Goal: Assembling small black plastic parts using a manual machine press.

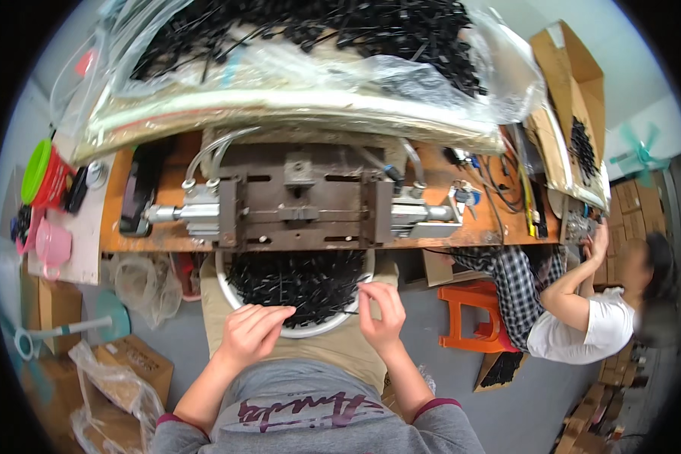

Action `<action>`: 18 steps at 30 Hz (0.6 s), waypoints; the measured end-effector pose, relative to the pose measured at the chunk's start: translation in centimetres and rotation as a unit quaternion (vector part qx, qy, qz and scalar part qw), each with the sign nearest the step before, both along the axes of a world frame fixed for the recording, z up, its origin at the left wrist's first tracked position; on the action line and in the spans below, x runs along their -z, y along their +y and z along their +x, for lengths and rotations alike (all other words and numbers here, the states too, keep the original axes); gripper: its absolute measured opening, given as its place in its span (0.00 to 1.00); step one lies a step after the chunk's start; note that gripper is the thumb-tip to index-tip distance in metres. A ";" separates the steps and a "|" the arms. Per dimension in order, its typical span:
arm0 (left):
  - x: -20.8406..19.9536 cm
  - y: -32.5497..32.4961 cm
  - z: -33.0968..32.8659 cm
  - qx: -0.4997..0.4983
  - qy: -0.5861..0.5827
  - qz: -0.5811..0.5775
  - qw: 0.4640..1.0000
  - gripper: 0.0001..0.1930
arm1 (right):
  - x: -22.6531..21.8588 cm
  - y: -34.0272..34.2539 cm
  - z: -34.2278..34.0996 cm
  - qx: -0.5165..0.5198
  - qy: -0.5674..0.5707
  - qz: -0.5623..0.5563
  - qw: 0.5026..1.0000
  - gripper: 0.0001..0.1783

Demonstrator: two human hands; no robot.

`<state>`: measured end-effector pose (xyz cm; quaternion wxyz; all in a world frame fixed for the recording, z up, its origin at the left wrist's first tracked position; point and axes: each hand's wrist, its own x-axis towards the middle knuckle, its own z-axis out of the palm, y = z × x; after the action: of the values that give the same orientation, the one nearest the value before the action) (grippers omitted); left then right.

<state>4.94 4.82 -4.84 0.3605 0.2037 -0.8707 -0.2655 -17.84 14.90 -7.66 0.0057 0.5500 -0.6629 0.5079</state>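
Observation:
A white round tub (327, 328) full of small black slender parts (295, 284) sits at my lap, below the bench edge. At its left front rim, my left hand (253, 333) is closed, thumb and fingertips pressed together; whatever they pinch is too small to make out. My right hand (382, 312) is pinched at the right rim, and a thin dark piece seems to show by its fingertips, though I cannot tell its kind. Ahead of both hands stands a dark metal fixture (299, 214) with a silver air cylinder (200, 213) on the left and another cylinder (420, 216) on the right.
Plastic-lined tray (295, 106) heaped with black parts stands behind the fixture. Cables and tools lie right on the wooden bench (461, 227). Left are a red bucket (45, 172) and pink cup (53, 244). A co-worker (583, 321) sits right beside an orange stool (465, 314); cardboard boxes (132, 363) stand lower left.

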 end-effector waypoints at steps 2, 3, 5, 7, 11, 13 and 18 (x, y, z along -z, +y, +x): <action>-2.2 -1.0 -0.6 0.013 0.035 -0.044 0.998 0.17 | -1.8 -0.1 -0.4 -0.005 0.041 -0.047 0.998 0.14; -3.2 -1.6 -0.9 0.019 0.052 -0.064 0.996 0.18 | -2.9 -0.2 -0.6 0.001 0.053 -0.064 0.997 0.14; -5.3 -3.0 -1.6 0.035 0.089 -0.117 0.989 0.19 | -4.6 -0.3 -1.3 0.017 0.065 -0.101 0.993 0.17; -8.2 -4.0 -2.3 0.047 0.102 -0.142 0.983 0.17 | -7.2 -0.9 -3.1 0.049 0.113 -0.132 0.984 0.16; -12.3 -5.8 -4.6 0.041 0.107 -0.211 0.971 0.17 | -12.0 -3.6 -10.1 0.135 0.089 -0.195 0.967 0.20; -13.1 -5.8 -4.9 0.061 0.141 -0.218 0.964 0.19 | -14.4 -6.9 -14.9 0.153 -0.006 -0.214 0.965 0.26; -12.1 -4.7 -5.3 0.112 0.120 -0.217 0.962 0.19 | -18.6 -16.4 -25.2 0.204 -0.117 0.059 0.970 0.44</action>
<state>-0.34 0.09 7.30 0.4661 -0.0117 -0.8749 -0.1314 -43.07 -1.46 10.95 -0.0008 0.3395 -0.7861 0.5165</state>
